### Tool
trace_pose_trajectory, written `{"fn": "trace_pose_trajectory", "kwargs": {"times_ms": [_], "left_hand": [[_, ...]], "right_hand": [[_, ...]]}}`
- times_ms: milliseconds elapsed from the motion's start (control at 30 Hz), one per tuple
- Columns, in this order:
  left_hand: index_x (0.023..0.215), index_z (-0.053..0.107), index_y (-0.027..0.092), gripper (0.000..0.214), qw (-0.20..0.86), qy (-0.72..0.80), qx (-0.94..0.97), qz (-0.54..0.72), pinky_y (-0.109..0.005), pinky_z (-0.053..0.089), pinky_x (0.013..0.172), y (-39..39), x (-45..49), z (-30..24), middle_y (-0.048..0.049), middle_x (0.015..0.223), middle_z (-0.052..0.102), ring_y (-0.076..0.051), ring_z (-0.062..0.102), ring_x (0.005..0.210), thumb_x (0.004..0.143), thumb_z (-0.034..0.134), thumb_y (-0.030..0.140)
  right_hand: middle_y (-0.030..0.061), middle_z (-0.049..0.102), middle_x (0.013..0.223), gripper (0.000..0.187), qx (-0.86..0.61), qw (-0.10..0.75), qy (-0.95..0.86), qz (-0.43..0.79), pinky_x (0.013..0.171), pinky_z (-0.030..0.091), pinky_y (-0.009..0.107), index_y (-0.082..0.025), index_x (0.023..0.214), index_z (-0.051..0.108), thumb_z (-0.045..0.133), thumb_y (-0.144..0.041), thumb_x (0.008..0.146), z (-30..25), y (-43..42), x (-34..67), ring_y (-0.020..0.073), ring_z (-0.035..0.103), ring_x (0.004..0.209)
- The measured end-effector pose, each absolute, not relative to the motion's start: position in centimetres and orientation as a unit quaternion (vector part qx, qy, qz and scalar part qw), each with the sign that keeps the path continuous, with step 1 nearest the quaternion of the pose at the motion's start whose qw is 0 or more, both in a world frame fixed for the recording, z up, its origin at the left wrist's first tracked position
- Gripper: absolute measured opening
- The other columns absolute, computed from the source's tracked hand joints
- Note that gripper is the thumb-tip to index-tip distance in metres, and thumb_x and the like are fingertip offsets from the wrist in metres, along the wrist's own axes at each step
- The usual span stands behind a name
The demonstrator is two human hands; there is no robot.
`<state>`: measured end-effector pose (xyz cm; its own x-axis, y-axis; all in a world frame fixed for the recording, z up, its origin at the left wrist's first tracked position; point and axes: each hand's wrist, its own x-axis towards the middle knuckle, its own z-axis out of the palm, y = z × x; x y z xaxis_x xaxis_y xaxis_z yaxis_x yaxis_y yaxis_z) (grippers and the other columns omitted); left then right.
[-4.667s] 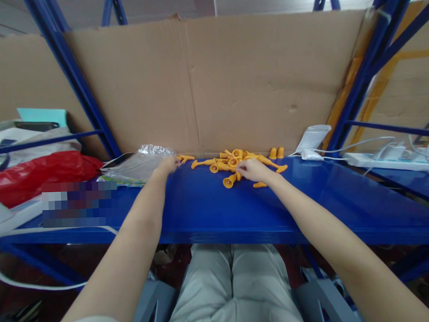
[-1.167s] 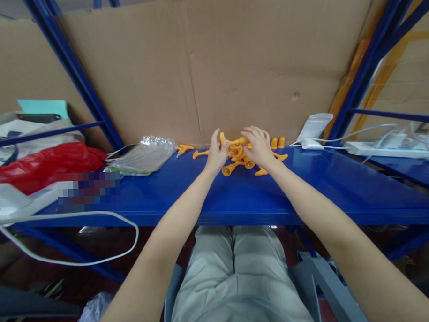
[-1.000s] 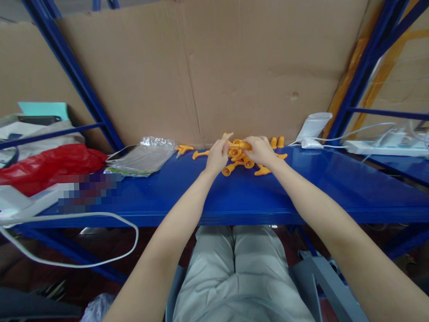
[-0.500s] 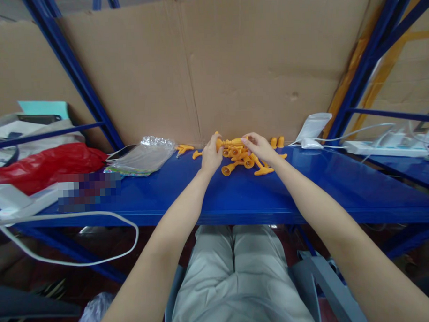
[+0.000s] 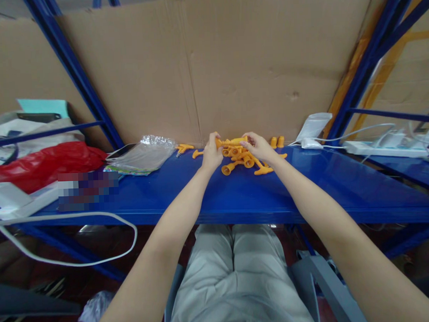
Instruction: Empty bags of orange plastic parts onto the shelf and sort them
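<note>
Between my hands, above the pile, is a yellow plastic corkscrew (image 5: 235, 142). My left hand (image 5: 213, 152) is closed around its handle end, at the left. On the other end, the fingers of my right hand (image 5: 258, 147) pinch the yellow sleeve. Just below lies a pile of yellow corkscrews (image 5: 239, 156) with T-shaped handles and flared, hollow sleeves. To the left of my left hand are a T-handle with a bare metal spiral (image 5: 183, 148) and another yellow handle (image 5: 197, 154). Two yellow sleeves (image 5: 277, 142) stand upright at the back, to the right.
A clear plastic bag (image 5: 144, 156) and a red bag (image 5: 53, 164) lie on the left of the blue table (image 5: 251, 199). A white cable (image 5: 132, 234) loops over its front edge. Cardboard (image 5: 249, 61) walls the back; a white power strip (image 5: 383, 145) is at right.
Both hands stay in nearly the same place. The corkscrew between them has turned or shifted slightly, and the fingers of my left hand have moved a little on its handle.
</note>
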<state>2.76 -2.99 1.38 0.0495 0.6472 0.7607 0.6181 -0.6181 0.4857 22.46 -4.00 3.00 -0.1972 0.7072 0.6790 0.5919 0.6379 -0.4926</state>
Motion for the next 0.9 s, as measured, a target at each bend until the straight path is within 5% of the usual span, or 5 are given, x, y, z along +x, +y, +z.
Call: {"fn": "trace_pose_trajectory", "kwargs": {"times_ms": [267,533,900], "left_hand": [[0.115,0.048,0.023,0.038,0.025,0.438,0.736,0.516,-0.039,0.049,0.093,-3.6,2.9,1.6,-0.0053,0.104,0.065,-0.021,0.065,0.103,0.081,0.050,0.005],[0.105,0.048,0.021,0.028,0.053,0.384,0.775,0.500,-0.035,0.048,0.092,-4.5,4.1,1.3,-0.0052,0.103,0.064,-0.019,0.063,0.104,0.081,0.050,0.007],[0.096,0.038,0.022,0.025,0.166,0.386,0.778,0.467,-0.022,0.043,0.063,-5.0,3.8,2.8,0.0067,0.070,0.049,-0.010,0.053,0.061,0.078,0.053,0.013]], "right_hand": [[0.0013,0.057,0.076,0.026,-0.436,0.505,-0.738,0.103,0.070,0.044,0.029,-0.020,0.087,0.054,0.048,-0.045,0.089,3.1,-4.1,21.9,0.0166,0.054,0.074],[0.0072,0.059,0.073,0.040,-0.596,0.475,-0.648,-0.010,0.067,0.038,0.030,-0.019,0.072,0.055,0.028,-0.033,0.097,3.7,-5.6,20.7,0.0208,0.055,0.072],[0.0065,0.060,0.064,0.034,-0.594,0.456,-0.645,-0.151,0.061,0.029,0.028,-0.017,0.076,0.060,0.032,-0.023,0.094,4.7,-6.7,20.0,0.0184,0.053,0.062]]}}
